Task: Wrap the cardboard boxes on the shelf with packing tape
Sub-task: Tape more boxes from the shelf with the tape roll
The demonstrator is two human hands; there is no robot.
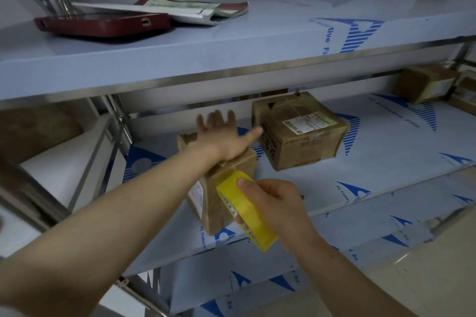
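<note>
At front of middle shelf [360,162], a yellow tape roll [253,216] is gripped by R hand [275,203], thumb on its outer face, fingers curled under. Roll is held just beside near end of a small box [212,213], which lies on that shelf w/ a white label on its side. Box top is pressed by L hand [221,136], palm flat, fingers straight & spread, nothing grasped. Further back, just right of L thumb, a bigger taped box [301,131] is seen w/ a label on top. Another box [425,85] sits at far right. On upper shelf [231,54], a red phone [103,24] & a booklet [195,11] are laid.
</note>
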